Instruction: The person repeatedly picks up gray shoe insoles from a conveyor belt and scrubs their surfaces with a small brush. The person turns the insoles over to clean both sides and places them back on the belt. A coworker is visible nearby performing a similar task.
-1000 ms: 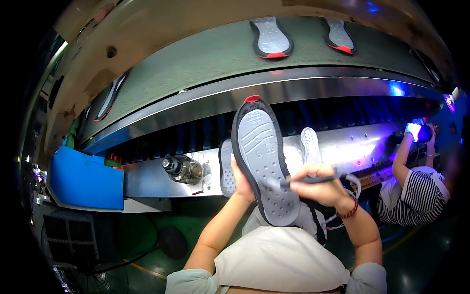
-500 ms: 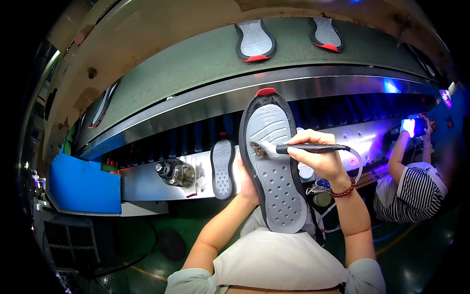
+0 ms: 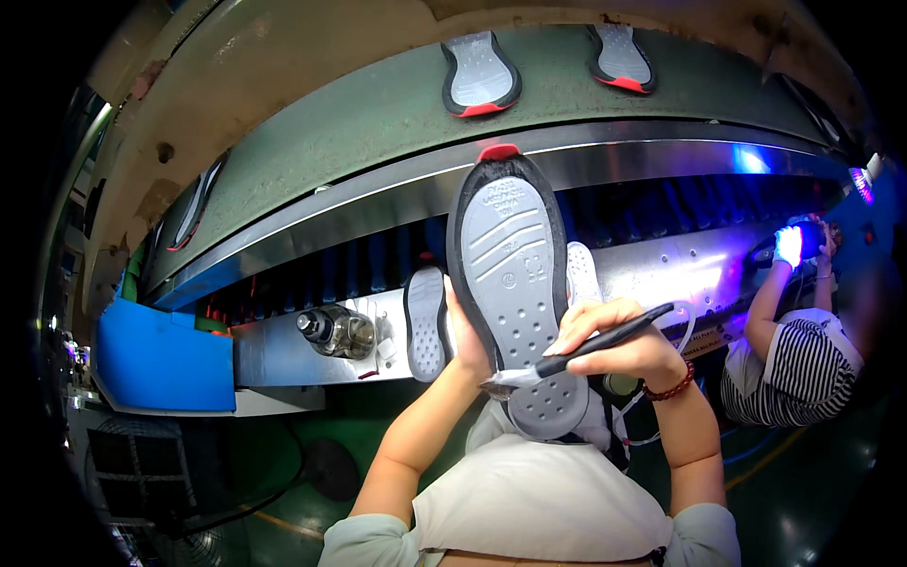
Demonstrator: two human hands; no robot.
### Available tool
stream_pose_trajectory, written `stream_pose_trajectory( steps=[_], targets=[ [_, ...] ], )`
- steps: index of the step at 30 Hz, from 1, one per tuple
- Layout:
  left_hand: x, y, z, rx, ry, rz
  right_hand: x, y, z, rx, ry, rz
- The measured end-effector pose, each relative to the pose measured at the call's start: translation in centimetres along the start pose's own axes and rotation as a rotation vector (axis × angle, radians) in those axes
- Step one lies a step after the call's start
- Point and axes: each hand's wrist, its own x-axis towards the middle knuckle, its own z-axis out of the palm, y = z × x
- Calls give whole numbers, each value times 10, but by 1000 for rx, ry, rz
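My left hand (image 3: 465, 331) grips a shoe sole (image 3: 510, 255) by its left edge, with some of the fingers hidden behind it. The sole is grey in the middle, black round the rim, and has a red tip at the far end. In my right hand (image 3: 624, 345) is a black-handled brush (image 3: 605, 338), held like a pen. Its bristles touch the sole's left edge near the lower end, and a thin tube trails from behind the hand. Grey insole-shaped pieces, one (image 3: 427, 321) on the left and another (image 3: 582, 272) on the right, lie on the metal bench behind the sole.
A dark-capped clear bottle (image 3: 336, 332) stands on the bench (image 3: 269, 357), near a blue panel (image 3: 170, 354). Beyond the metal rail (image 3: 378, 192), the green conveyor (image 3: 331, 123) carries several more soles (image 3: 482, 74). At right, another person (image 3: 794, 369) works under purple light.
The brush has moved from the sole's upper middle down to its lower left edge. My left hand has shifted the sole slightly up and left. Soles on the conveyor have moved slightly left.
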Motion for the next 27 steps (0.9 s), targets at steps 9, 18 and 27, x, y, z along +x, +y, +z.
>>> stream_pose_trajectory(
  steps=[9,18,27],
  targets=[
    [10,10,1,100,31,78,-10,0,-3,185,30,108],
    [14,28,22,33,-172,193,-14,4,-4,190,32,20],
    [23,40,16,32,-207,280,-22,6,-6,20,44,-79]
  ],
)
